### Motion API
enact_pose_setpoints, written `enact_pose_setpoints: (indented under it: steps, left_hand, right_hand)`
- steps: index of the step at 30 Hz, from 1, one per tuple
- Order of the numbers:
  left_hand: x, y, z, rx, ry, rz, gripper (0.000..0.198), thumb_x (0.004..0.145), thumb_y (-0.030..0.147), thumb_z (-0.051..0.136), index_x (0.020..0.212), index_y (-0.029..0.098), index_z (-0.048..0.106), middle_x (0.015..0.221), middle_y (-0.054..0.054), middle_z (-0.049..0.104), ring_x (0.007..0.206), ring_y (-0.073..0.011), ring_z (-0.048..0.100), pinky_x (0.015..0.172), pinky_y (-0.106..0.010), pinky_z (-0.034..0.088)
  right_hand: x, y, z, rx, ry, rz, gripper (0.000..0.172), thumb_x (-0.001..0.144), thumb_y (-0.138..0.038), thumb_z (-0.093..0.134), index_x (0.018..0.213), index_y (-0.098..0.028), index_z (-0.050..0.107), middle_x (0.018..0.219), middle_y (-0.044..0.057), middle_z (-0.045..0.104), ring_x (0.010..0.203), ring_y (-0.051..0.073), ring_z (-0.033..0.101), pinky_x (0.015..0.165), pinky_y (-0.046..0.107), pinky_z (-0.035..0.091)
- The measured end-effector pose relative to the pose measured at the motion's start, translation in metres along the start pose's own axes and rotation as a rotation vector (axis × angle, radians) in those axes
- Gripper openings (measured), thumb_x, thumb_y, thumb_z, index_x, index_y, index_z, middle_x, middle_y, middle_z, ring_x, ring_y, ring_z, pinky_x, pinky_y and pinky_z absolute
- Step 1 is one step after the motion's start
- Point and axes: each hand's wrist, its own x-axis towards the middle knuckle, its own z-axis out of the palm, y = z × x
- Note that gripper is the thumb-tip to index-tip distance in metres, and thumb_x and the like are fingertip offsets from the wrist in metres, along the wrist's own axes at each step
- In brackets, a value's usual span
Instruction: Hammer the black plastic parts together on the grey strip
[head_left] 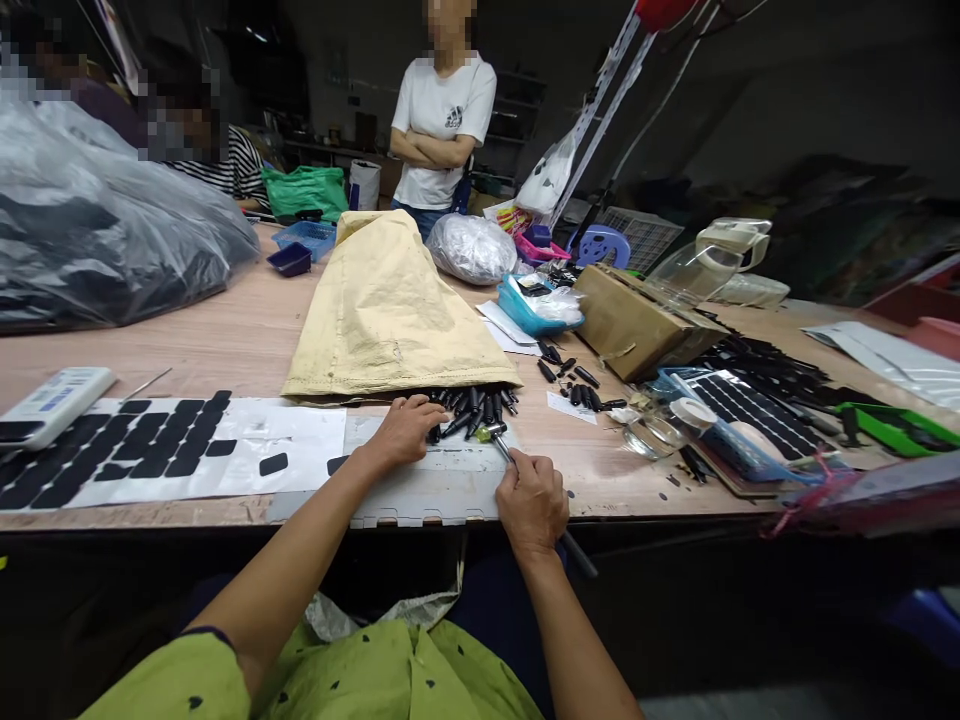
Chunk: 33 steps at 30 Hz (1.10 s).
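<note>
My left hand (405,430) reaches into a heap of small black cylindrical parts (474,408) spilling from the mouth of a tan woven sack (390,310); its fingers close on parts at the heap's left edge. My right hand (531,505) grips a thin tool with a dark handle (577,553), its metal tip (501,445) pointing at a small yellowish piece by the heap. Both hands rest over a grey metal plate (435,490) at the table's near edge.
A white sheet with black adhesive pads (150,450) and a white remote-like device (56,400) lie left. More black parts (574,385), a cardboard box (630,320), solar panels (739,410) and a tape roll sit right. A person stands at the far side; others sit back left.
</note>
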Motion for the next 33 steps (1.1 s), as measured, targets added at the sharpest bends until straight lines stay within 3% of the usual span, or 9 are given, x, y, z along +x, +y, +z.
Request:
enact_pose_setpoints:
  steps: [5,9,14,18,25,33]
  left_hand:
    - [-0.008,-0.001,-0.003,0.083,-0.002,0.007,0.036,0.082,0.01,0.052,0.109,0.024,0.07,0.111,-0.007,0.067,0.115,-0.027,0.047,0.096,-0.043,0.034]
    - [-0.031,-0.001,0.001,-0.04,0.034,-0.119,0.03,0.085,0.025,0.057,0.112,0.023,0.07,0.099,-0.007,0.064,0.101,-0.0257,0.049,0.089,-0.039,0.039]
    - [-0.043,0.001,0.011,-0.185,0.158,-0.251,0.029,0.081,0.024,0.063,0.109,0.023,0.069,0.091,-0.004,0.065,0.095,-0.0241,0.051,0.085,-0.038,0.041]
    - [-0.041,0.0,0.013,-0.216,0.207,-0.288,0.018,0.079,0.025,0.064,0.095,0.022,0.072,0.084,-0.004,0.064,0.09,-0.0233,0.051,0.08,-0.036,0.042]
    - [-0.04,-0.002,0.01,-0.184,0.187,-0.278,0.021,0.082,0.027,0.063,0.098,0.021,0.075,0.082,-0.005,0.062,0.09,-0.0239,0.05,0.08,-0.036,0.042]
    - [-0.039,-0.005,0.013,-0.168,0.179,-0.269,0.022,0.081,0.027,0.063,0.099,0.023,0.076,0.084,-0.005,0.061,0.089,-0.0228,0.05,0.082,-0.036,0.041]
  right_hand:
    - [-0.001,-0.001,0.0,0.002,0.011,-0.003,0.024,0.088,-0.015,0.056,0.105,-0.02,0.072,0.094,0.007,0.06,0.081,0.019,0.047,0.067,0.031,0.028]
    - [0.0,-0.002,-0.001,-0.002,-0.007,0.009,0.025,0.088,-0.014,0.056,0.106,-0.02,0.072,0.095,0.008,0.06,0.082,0.02,0.048,0.067,0.031,0.029]
    - [0.005,0.003,-0.004,0.021,-0.088,-0.004,0.026,0.089,-0.016,0.055,0.11,-0.018,0.071,0.096,0.009,0.061,0.085,0.021,0.051,0.068,0.032,0.032]
    - [0.002,0.003,-0.011,0.158,-0.181,0.045,0.031,0.092,-0.018,0.049,0.115,-0.018,0.07,0.097,0.009,0.061,0.086,0.021,0.055,0.069,0.031,0.038]
    - [-0.017,-0.03,-0.022,0.641,-0.203,-0.056,0.034,0.096,-0.028,0.044,0.116,-0.016,0.069,0.097,0.009,0.065,0.093,0.021,0.061,0.083,0.032,0.049]
    - [-0.017,-0.05,-0.022,0.649,-0.213,-0.155,0.035,0.097,-0.025,0.041,0.118,-0.018,0.068,0.091,0.008,0.063,0.087,0.02,0.062,0.082,0.032,0.051]
